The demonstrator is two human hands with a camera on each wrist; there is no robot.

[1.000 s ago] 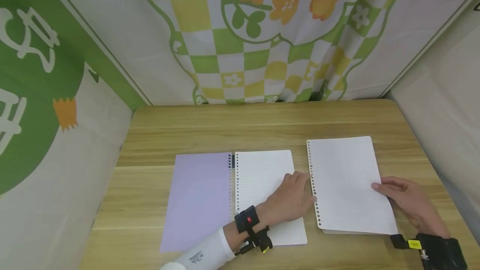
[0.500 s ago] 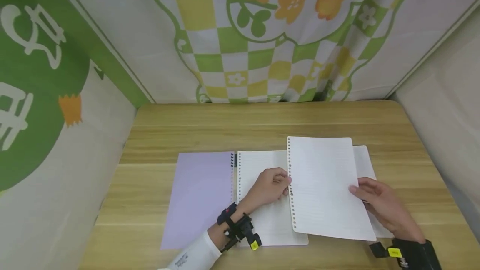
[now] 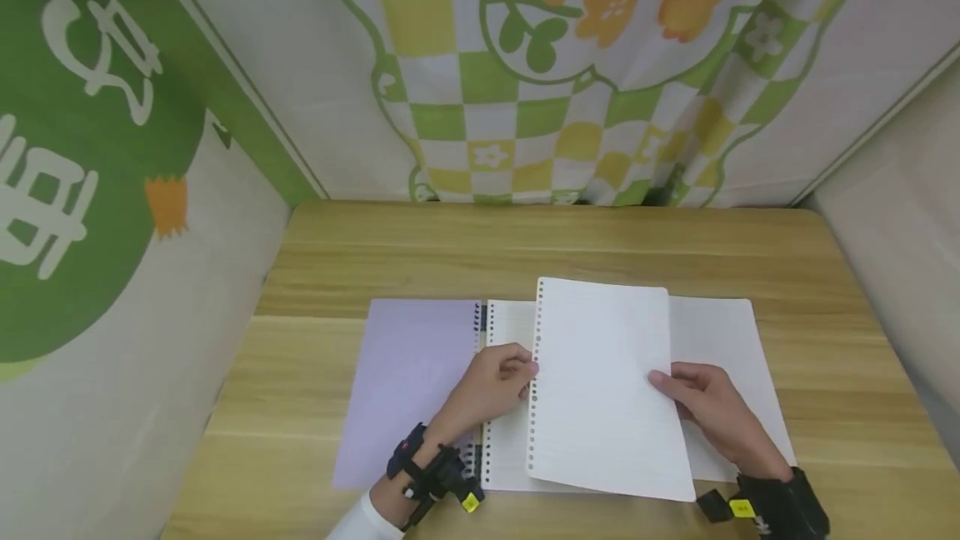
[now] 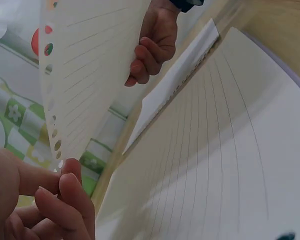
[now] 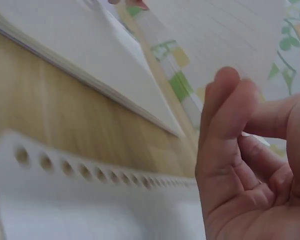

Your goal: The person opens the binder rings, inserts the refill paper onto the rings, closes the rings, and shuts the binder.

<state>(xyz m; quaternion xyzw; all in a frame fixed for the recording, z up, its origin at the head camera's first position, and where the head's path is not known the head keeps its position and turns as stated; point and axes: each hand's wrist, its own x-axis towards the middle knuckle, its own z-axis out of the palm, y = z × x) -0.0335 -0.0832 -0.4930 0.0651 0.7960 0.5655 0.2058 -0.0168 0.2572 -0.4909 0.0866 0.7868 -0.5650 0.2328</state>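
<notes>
A white loose-leaf sheet (image 3: 603, 390) with a row of punched holes is held up between both hands. My left hand (image 3: 491, 386) pinches its holed left edge, and my right hand (image 3: 712, 407) pinches the right edge. Faint ruled lines show on the sheet in the left wrist view. Below it lies an open ring notebook, its purple cover (image 3: 412, 382) to the left and its lined pages (image 4: 210, 145) to the right, partly hidden by the lifted sheet. Another loose holed paper (image 3: 723, 357) lies on the table, partly behind the raised sheet and right hand.
The notebook and papers lie on a wooden table (image 3: 300, 390). Behind it hangs a green, yellow and white checked curtain (image 3: 491, 107). Pale fabric walls stand at both sides, with a green print on the left.
The sheet has been lifted off the paper at right and carried left over the notebook pages. My left hand now pinches its holed edge; both hands moved left.
</notes>
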